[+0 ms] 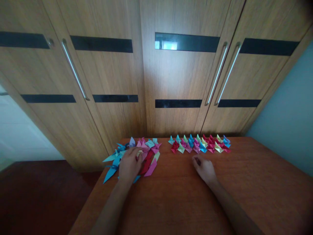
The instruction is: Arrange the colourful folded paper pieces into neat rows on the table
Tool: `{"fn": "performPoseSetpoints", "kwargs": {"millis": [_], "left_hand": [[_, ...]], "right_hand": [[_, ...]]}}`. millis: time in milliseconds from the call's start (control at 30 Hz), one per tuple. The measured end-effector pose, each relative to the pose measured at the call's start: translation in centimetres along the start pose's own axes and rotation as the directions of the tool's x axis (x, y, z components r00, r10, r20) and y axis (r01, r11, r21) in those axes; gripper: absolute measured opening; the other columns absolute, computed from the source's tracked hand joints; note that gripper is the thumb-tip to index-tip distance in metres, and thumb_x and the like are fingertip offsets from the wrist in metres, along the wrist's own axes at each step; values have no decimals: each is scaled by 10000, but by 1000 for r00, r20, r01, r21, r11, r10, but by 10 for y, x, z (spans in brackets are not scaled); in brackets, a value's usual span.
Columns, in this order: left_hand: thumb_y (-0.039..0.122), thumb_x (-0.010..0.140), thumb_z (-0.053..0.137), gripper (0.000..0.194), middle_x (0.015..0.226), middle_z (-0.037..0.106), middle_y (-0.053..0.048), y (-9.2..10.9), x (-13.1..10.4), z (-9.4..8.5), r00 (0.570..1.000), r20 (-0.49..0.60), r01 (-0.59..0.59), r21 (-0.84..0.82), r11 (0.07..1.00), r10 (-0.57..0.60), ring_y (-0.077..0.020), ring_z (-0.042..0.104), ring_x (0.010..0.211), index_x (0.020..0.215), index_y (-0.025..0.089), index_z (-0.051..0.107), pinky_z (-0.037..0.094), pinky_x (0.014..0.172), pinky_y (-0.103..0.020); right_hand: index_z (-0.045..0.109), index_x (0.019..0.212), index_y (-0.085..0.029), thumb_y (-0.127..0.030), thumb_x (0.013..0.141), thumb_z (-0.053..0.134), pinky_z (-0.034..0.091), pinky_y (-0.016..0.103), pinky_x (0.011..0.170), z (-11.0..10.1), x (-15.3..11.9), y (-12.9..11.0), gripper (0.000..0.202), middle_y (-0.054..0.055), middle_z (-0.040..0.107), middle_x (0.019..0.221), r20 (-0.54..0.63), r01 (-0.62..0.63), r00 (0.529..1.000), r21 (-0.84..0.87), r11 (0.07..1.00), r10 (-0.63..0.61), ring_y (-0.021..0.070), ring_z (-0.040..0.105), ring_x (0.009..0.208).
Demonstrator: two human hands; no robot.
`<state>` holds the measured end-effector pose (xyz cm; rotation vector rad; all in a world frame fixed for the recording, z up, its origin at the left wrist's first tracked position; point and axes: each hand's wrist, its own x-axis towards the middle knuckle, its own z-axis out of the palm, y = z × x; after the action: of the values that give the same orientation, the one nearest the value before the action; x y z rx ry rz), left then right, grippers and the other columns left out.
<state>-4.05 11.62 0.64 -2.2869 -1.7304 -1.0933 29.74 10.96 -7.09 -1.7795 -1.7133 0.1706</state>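
My left hand (130, 164) lies over a loose pile of folded paper origami pieces, its fingers curled. A pale yellow origami piece (139, 152) shows between the thumb and index finger. Around the hand are blue pieces (111, 173), pink ones (151, 168), and a red one (146, 164), with long pointed ends like flat-folded cranes; some are hidden under the hand. To the right, my right hand (205, 169) rests at the tabletop with fingers curled in and nothing visible in them. Just beyond it, small origami pieces (197, 145) with raised points stand in rows, in several colours.
The brown wooden table (171, 202) ends at its left edge above a dark reddish floor (44, 192). Behind it rises a wooden wardrobe (176, 75) with metal handles (74, 70) and dark strips. A pale wall (288, 107) stands at the right.
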Motion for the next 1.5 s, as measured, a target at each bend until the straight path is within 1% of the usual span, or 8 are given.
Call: {"fn": "performPoseSetpoints", "kwargs": {"millis": [133,333,733,933,1133,1300,1400,1500], "left_hand": [[234,808,516,314,1154,594,-103,-12,2,-7,1000,-10,3,300,954,0,-297,506,1070,1109,186,593,369,924,-444],[236,789,536,363,1210,569,-119,-1,-2,0,999,52,-24,459,888,0,-310,450,1155,1147,197,580,229,1018,-506],[341,824,504,252,994,674,-55,-10,1,-24,968,248,-56,349,935,-34,-270,563,1013,1011,256,651,330,931,-435],[283,840,491,249,991,649,-90,-6,3,-22,955,296,-112,320,941,12,-249,549,972,1000,188,657,389,883,-355],[258,867,439,274,1066,617,-92,6,-1,-11,922,350,9,409,913,-165,-253,535,1003,1060,201,625,433,811,-342],[253,878,403,269,1086,600,-128,10,-4,-7,894,398,10,438,899,-204,-261,541,1010,916,166,655,448,757,-332],[255,880,395,275,1061,606,-126,13,-2,-10,904,386,-2,433,902,-183,-260,550,986,846,165,653,449,734,-323],[271,880,413,255,972,628,-99,24,-2,-10,932,351,-44,350,936,-87,-256,553,951,829,182,648,441,763,-338]], "right_hand": [[616,812,-219,-387,836,405,411,242,583,-2,-1,2,271,16,662,670,7,14,1000,41,999,-15,173,617,598],[616,819,-225,-356,820,426,419,247,597,-5,-5,-1,230,14,665,698,46,58,997,82,995,-62,177,618,628],[605,786,-215,-353,825,444,416,243,580,-7,-2,1,216,-4,621,618,47,43,998,189,981,-52,164,587,575],[609,794,-214,-364,832,446,417,245,590,-7,-4,2,225,-6,621,625,52,31,998,221,975,-44,161,588,583],[606,773,-215,-355,819,454,411,241,575,-7,-3,2,212,-8,623,621,53,30,998,223,974,-43,157,585,574],[614,775,-210,-352,813,446,420,243,571,-7,-2,2,223,-2,626,616,52,41,997,227,973,-54,158,583,568],[623,785,-207,-351,805,444,427,246,568,-7,-2,1,230,5,632,615,52,34,998,234,972,-47,163,584,569],[623,783,-209,-336,802,443,433,247,577,-8,-2,0,221,8,638,628,56,35,997,237,971,-49,165,587,582]]}}
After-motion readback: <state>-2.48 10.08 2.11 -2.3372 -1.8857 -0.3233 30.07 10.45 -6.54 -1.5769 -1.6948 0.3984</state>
